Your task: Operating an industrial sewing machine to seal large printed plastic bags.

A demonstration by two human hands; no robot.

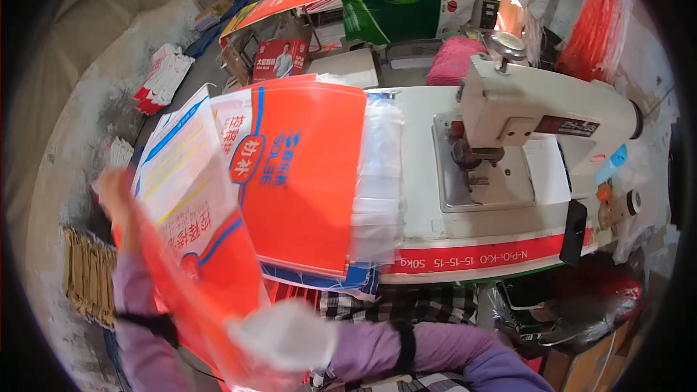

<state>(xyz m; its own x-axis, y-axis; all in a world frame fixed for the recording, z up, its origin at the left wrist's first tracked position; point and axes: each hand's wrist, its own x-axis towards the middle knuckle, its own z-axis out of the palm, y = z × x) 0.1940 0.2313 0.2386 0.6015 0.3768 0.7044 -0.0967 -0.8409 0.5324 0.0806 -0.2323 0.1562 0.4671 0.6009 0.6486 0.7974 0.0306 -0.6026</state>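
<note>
A red and white printed plastic sack [190, 207] is lifted and tilted at the left, in front of a stack of flat red sacks [305, 174]. Its left edge is in my left hand [117, 192], which looks closed on it, slightly blurred. My right hand [287, 334], in a white glove, is over the sack's near end. Motion smears its fingers, so their grip does not show. Clear plastic liners [379, 181] lie along the right side of the stack.
Right of the stack, a white sewing machine [541, 112] stands on its table [421, 218]. A black phone-like object [573, 232] lies at the table's front edge. Red strands [592, 29] hang at the back right. Brown bundled material [88, 276] sits by the left wall.
</note>
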